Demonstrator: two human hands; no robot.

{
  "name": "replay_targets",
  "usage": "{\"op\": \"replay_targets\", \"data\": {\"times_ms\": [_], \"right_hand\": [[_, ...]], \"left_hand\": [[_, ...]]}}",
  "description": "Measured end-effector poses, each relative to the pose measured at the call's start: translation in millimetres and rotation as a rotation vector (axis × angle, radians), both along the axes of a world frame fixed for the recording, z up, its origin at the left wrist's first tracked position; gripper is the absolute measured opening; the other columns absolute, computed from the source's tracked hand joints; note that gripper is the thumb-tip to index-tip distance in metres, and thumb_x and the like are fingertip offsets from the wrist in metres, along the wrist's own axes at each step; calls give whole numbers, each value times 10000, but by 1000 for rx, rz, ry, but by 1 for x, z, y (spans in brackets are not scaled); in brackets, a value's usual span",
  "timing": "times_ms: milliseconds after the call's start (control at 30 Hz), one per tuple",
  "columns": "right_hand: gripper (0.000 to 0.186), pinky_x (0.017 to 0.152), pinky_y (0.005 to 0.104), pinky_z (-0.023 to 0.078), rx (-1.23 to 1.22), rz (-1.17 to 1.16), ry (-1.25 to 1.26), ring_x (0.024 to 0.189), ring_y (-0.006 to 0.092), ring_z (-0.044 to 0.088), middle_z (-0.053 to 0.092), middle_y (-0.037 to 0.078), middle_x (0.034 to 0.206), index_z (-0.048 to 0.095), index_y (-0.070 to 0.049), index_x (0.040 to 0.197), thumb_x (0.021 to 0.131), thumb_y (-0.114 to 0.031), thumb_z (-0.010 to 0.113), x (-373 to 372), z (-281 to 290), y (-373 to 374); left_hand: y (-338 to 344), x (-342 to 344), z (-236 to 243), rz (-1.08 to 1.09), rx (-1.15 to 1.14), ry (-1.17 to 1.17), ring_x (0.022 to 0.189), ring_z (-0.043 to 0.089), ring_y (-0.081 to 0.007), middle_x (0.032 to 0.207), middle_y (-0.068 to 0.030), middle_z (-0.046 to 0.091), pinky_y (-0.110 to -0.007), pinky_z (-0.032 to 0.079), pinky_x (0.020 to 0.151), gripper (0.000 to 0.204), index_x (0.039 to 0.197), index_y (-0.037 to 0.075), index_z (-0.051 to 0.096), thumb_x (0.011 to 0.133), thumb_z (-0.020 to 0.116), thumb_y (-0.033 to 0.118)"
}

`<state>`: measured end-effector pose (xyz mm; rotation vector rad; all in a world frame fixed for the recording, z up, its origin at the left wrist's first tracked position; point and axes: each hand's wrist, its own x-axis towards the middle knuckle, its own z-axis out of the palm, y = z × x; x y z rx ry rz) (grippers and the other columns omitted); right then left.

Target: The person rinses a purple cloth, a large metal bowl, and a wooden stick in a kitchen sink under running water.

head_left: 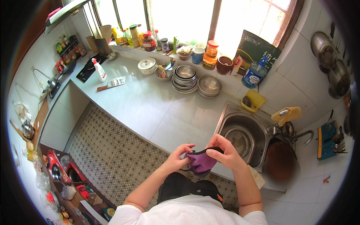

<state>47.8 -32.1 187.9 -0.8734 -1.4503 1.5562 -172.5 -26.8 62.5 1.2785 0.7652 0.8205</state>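
A purple cloth with black edging [200,165] hangs between my two hands at the counter's front edge, just left of the steel sink [230,129]. My left hand [179,157] grips its left side with curled fingers. My right hand [223,152] pinches the black edge at the right, thumb on top. A pale cloth [255,176] lies on the counter beside my right forearm. The far side of the purple cloth under my fingers is hidden.
Stacked bowls [183,82], a white spray bottle [99,70] and a cleaver [114,82] are on the grey counter [150,108]. A yellow tub [255,103] is behind the sink; a dark round pan [279,161] is at its right. Shelves [60,187] line the lower left.
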Motion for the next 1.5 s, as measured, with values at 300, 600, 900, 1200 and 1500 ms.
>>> {"op": "replay_targets", "data": {"times_ms": [300, 600, 900, 1200, 1500], "right_hand": [[133, 643, 180, 396, 39, -8, -33, 734, 29, 485, 549, -18, 825, 496, -47, 910, 873, -64, 622, -2, 0, -1], [145, 660, 185, 389, -106, 0, 12, 739, 30, 473, 518, -33, 796, 495, -55, 913, 896, -117, 625, 0, -4, -8], [141, 691, 206, 428, -18, -147, -262, 764, 43, 502, 536, -39, 829, 534, -48, 928, 866, -71, 659, 43, -6, -6], [79, 708, 239, 446, 56, -344, -515, 752, 85, 535, 578, 31, 786, 551, 1, 931, 879, -43, 591, 68, -9, 19], [103, 782, 267, 462, 303, -442, -482, 856, 137, 578, 624, 54, 896, 583, -4, 992, 907, -50, 550, 71, -28, 37]], "left_hand": [[0, -6, -8, -8, -10, -42, 1219, 477, -202, 1321, -149, 466, -359, 363, 1048, 168, 976, 29, 548, 838, 640, 60], [-4, -9, -9, 10, 64, -2, 995, 522, -154, 1168, -70, 552, -335, 436, 887, 192, 962, 56, 526, 851, 671, 117], [33, -59, 11, -35, 254, 523, 706, 514, -120, 776, -26, 591, -281, 440, 654, 298, 793, 37, 497, 786, 753, 190], [92, -59, 54, 161, 24, 93, 766, 590, -75, 835, -18, 641, -221, 475, 702, 134, 909, 12, 583, 812, 670, -20], [105, -55, 56, 216, 154, 104, 756, 582, -74, 809, -16, 633, -224, 472, 707, 100, 865, 7, 582, 823, 671, -12]]}}
